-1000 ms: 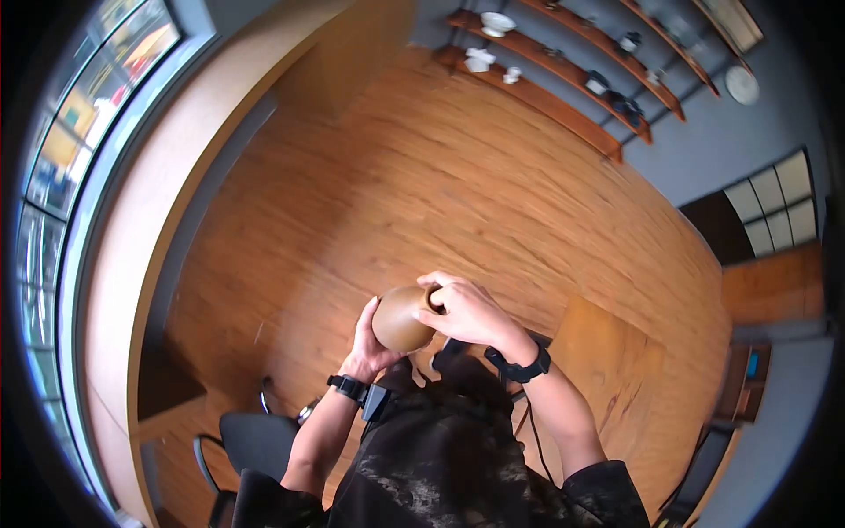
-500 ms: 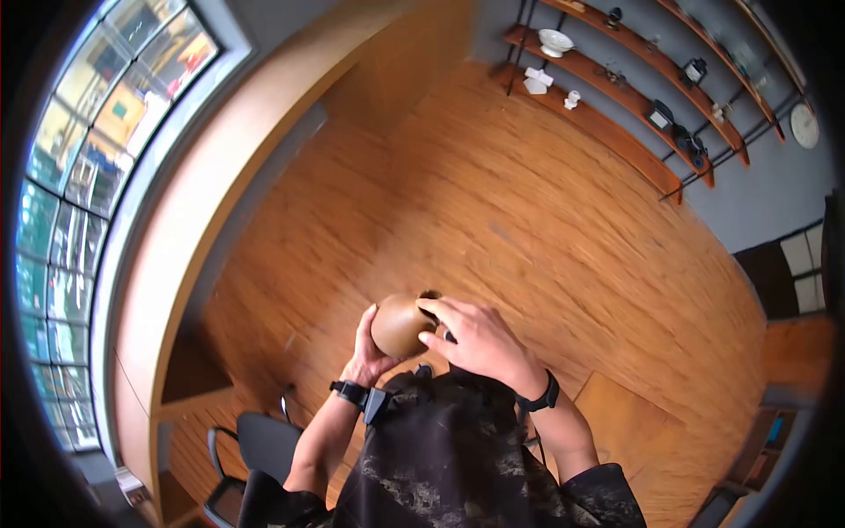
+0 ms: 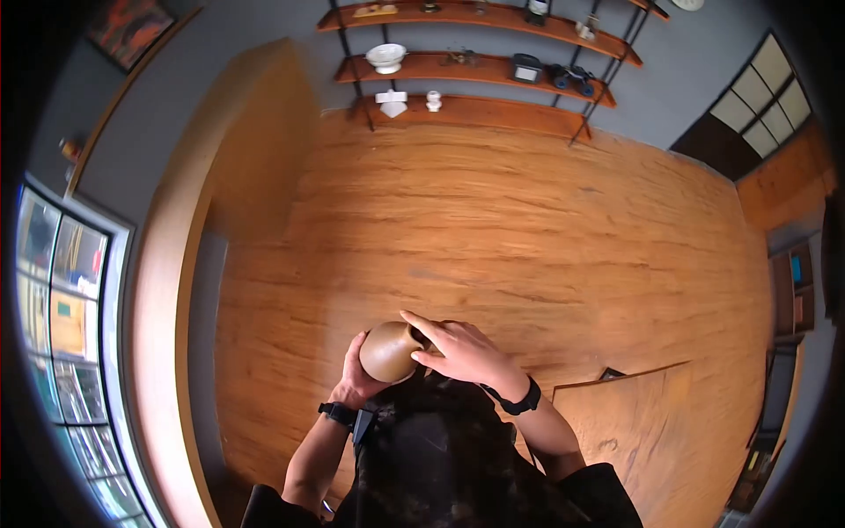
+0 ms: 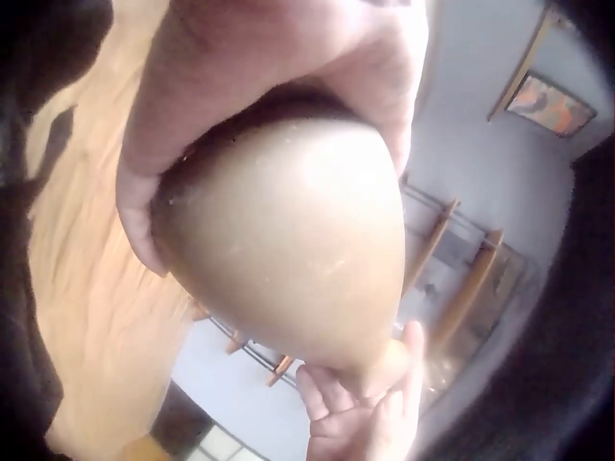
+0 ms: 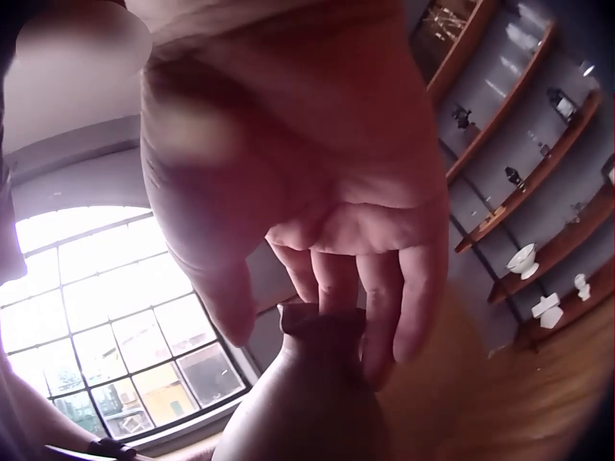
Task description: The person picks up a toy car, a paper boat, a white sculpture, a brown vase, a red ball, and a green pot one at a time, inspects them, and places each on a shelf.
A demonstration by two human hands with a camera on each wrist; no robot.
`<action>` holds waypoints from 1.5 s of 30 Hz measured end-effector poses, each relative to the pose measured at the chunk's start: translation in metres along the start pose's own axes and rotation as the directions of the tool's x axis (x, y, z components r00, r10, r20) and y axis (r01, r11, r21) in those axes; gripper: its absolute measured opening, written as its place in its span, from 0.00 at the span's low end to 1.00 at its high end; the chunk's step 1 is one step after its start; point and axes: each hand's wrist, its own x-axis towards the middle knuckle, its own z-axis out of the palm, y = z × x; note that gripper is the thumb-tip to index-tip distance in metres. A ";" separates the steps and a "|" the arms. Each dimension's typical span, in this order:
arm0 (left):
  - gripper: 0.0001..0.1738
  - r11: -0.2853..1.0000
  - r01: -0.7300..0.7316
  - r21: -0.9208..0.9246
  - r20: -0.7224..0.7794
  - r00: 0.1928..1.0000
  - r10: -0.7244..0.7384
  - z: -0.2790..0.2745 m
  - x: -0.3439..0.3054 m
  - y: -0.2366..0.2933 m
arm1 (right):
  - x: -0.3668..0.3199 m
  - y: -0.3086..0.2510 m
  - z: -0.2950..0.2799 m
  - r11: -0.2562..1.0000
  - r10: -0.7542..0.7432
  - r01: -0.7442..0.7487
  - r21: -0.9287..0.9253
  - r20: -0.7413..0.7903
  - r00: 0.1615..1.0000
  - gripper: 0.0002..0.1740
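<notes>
A brown, round-bodied vase point(image 3: 385, 352) with a narrow neck lies tipped in front of my body in the head view, its dark mouth turned right. My left hand point(image 3: 354, 374) grips the rounded body from the left. In the left wrist view the vase point(image 4: 288, 230) sits between that hand's thumb and fingers. My right hand point(image 3: 471, 352) is at the mouth, fingers nearly straight and spread about the neck. The right wrist view shows the right hand's thumb point(image 5: 226, 303) apart from the rim, with some fingertips hidden behind or inside the mouth.
Wooden floor point(image 3: 475, 229) spreads ahead. A long wooden counter point(image 3: 167, 317) runs along the left beside a window point(image 3: 66, 326). Wall shelves point(image 3: 466, 66) at the back bear a white bowl point(image 3: 385, 58) and other ornaments. A wooden board point(image 3: 625, 405) is at lower right.
The head view has turned, so shelves and window have shifted leftward. The left hand keeps its grip on the vase. The right hand's fingers have shifted and spread at the mouth.
</notes>
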 end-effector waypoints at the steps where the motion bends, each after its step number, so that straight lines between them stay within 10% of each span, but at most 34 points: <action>1: 0.38 0.999 0.041 0.022 0.002 0.999 -0.041 0.007 0.017 0.012 | 0.007 0.010 -0.007 0.999 0.039 -0.039 0.001 -0.031 0.999 0.37; 9: 0.35 0.969 0.227 0.102 0.115 0.964 -0.238 0.056 0.163 0.075 | 0.053 0.080 -0.082 0.990 -0.074 0.000 -0.138 -0.531 0.844 0.25; 27: 0.31 0.850 0.495 0.179 0.079 0.854 -0.514 0.218 0.406 0.248 | 0.199 0.131 -0.286 0.927 0.311 -0.364 0.089 -0.725 0.615 0.21; 45: 0.34 0.994 0.105 0.005 0.091 0.990 -0.105 0.370 0.618 0.281 | 0.332 0.342 -0.511 0.967 0.138 -0.226 -0.119 -0.499 0.855 0.20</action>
